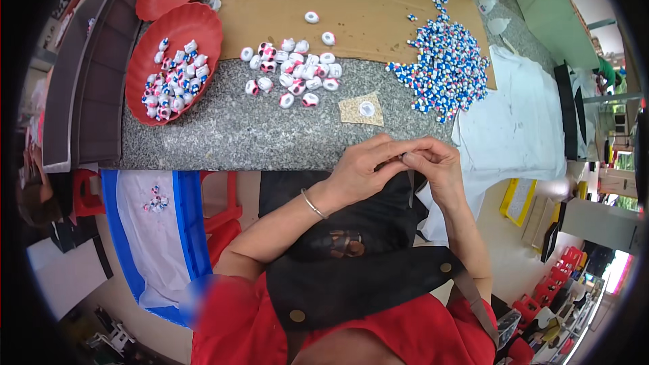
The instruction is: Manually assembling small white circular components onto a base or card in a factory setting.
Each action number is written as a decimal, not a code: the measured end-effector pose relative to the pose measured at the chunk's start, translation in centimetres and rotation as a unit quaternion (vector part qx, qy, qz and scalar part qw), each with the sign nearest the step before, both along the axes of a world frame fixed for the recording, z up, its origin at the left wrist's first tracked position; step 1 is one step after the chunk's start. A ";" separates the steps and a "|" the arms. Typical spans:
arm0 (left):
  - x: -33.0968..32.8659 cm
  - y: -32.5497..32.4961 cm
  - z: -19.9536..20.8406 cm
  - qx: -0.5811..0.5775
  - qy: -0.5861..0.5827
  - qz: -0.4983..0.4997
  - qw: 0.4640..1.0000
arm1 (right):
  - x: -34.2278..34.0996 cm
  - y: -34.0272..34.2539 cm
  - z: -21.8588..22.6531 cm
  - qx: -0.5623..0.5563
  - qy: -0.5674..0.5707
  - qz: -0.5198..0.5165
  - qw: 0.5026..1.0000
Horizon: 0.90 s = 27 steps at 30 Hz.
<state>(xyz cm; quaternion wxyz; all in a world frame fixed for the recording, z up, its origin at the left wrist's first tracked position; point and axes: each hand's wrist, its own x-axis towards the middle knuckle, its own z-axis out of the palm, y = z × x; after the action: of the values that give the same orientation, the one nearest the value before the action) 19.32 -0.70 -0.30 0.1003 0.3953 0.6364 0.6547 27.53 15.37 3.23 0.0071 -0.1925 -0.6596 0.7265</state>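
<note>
Above the front edge of the grey speckled table, my left hand and my right hand meet, fingertips pinched together. Something tiny and dark shows between them, too small and covered to name. Just beyond my fingers lies a tan, rough-looking pad with a round white piece on it. Farther left spreads a loose group of white, pink-trimmed figurine heads, some showing a hollow underside. On the right is a heap of tiny blue, white and red pieces.
A red dish of small white and blue figures stands at the left, near another red dish. Cardboard covers the table's back. White cloth drapes the right side. A lined blue bin sits below, left.
</note>
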 end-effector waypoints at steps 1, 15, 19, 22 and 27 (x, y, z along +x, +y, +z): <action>0.3 0.2 -0.3 -0.002 -0.002 -0.005 1.000 | 0.4 0.2 -0.2 -0.002 -0.002 -0.005 1.000; 1.8 1.0 -2.2 -0.031 -0.315 -0.111 0.942 | 2.5 1.8 -1.7 0.001 0.015 -0.004 1.000; 1.2 0.7 -1.9 -0.058 -0.214 -0.080 0.972 | 2.0 1.8 -0.3 0.106 -0.127 0.003 0.986; 1.0 0.4 -1.5 -0.070 -0.091 -0.035 0.993 | 1.3 0.7 -0.3 0.081 -0.044 0.031 0.995; 1.5 0.3 -0.9 -0.047 -0.042 -0.015 0.998 | 0.9 0.3 -0.4 0.122 -0.081 0.060 0.987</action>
<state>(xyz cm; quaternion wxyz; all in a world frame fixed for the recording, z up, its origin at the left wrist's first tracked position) 20.86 -0.41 -1.23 0.1551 0.3720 0.6560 0.6381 28.45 15.67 2.87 -0.0666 -0.2082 -0.7518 0.6221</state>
